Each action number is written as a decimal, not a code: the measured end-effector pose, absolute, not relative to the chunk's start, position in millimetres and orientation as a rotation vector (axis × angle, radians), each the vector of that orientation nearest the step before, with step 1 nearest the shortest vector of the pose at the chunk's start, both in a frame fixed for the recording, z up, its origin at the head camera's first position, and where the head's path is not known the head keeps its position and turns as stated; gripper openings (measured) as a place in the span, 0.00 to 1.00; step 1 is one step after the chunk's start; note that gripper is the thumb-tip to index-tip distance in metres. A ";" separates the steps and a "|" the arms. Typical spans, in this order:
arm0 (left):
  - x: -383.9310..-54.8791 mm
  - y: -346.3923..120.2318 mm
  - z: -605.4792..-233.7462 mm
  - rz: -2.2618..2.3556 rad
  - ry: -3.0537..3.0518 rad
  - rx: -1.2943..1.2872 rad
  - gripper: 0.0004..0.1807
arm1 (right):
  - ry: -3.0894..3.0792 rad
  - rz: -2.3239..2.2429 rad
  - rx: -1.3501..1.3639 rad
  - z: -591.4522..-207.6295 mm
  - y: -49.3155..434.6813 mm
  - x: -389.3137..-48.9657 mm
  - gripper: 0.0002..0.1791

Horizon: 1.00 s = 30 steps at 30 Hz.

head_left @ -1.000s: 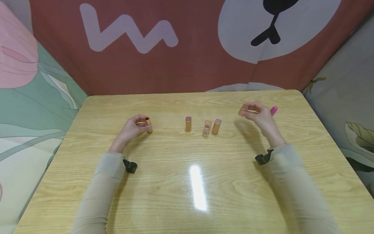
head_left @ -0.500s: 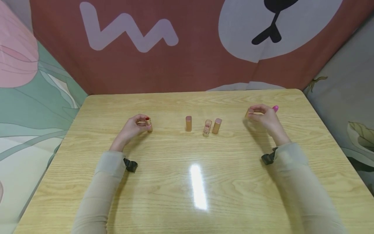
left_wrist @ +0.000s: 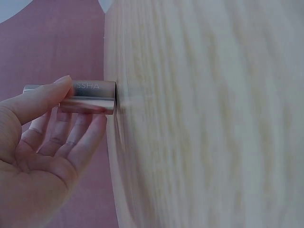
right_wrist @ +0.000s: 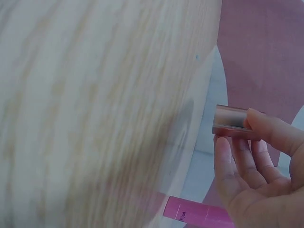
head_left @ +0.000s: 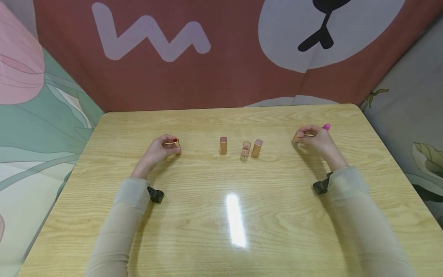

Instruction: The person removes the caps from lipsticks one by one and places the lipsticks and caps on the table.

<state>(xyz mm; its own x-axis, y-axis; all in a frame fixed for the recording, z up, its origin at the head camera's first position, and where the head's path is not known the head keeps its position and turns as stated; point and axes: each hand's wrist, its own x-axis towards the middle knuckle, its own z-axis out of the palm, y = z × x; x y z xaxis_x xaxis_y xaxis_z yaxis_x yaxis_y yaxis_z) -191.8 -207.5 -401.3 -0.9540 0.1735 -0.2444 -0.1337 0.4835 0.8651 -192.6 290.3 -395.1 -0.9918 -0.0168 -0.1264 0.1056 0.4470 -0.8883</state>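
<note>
My left hand [head_left: 157, 151] pinches an uncapped lipstick [head_left: 177, 145] with a red tip, upright on the left of the table. In the left wrist view, the thumb and fingers hold its metallic body [left_wrist: 92, 97], whose base is at the tabletop. On the right, my right hand [head_left: 319, 141] pinches a rose-gold lipstick cap [right_wrist: 232, 118] between thumb and fingers. The right wrist view shows a small gap between the cap and the table. A bright pink tube [right_wrist: 197, 212] stands close beside this hand, partly hidden behind it in the head view.
Mid-table stand a gold lipstick [head_left: 223, 146], a clear pinkish tube [head_left: 245, 151] and another gold lipstick [head_left: 257, 148], the latter two close together. The wooden table [head_left: 207, 215] meets a red patterned cloth [head_left: 228, 84] at the back.
My right hand has moved right and a little lower with the cap, nearer the table. The left hand and the lipstick it holds have hardly moved.
</note>
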 end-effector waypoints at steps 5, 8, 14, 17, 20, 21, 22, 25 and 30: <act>-192.5 -208.7 -403.6 1.453 2.436 0.028 0.22 | 2.574 -1.539 0.069 -396.2 290.2 -193.4 0.20; -193.0 -209.4 -404.4 1.456 2.439 0.024 0.22 | 2.556 -1.519 0.074 -396.3 289.5 -192.8 0.20; -191.5 -210.3 -402.2 1.465 2.431 0.031 0.22 | 2.544 -1.505 0.081 -396.4 289.2 -192.7 0.22; -189.7 -210.8 -400.6 1.467 2.417 0.030 0.23 | 2.529 -1.500 0.087 -397.3 290.3 -192.9 0.22; -188.4 -211.4 -399.6 1.470 2.404 0.041 0.25 | 2.531 -1.474 0.091 -398.5 291.9 -192.9 0.23; -188.0 -211.6 -399.3 1.473 2.402 0.043 0.26 | 2.534 -1.468 0.089 -398.8 292.3 -192.9 0.23; -187.8 -211.9 -398.8 1.481 2.400 0.045 0.26 | 2.541 -1.459 0.088 -399.2 292.7 -192.9 0.23; -186.9 -213.1 -397.1 1.499 2.397 0.048 0.29 | 2.556 -1.457 0.079 -399.7 293.4 -192.6 0.23; -183.4 -214.5 -390.8 1.505 2.430 0.067 0.34 | 2.532 -1.495 0.072 -400.8 294.4 -194.1 0.21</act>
<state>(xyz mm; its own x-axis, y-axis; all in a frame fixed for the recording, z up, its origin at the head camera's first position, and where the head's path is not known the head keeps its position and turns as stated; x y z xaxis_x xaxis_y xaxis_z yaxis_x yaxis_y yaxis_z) -183.4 -214.5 -390.8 -0.9593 0.1857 -0.2127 -0.1077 0.4559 0.8835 -194.1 294.4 -400.8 -0.9788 -0.0595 -0.1961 0.1430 0.4870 -0.8616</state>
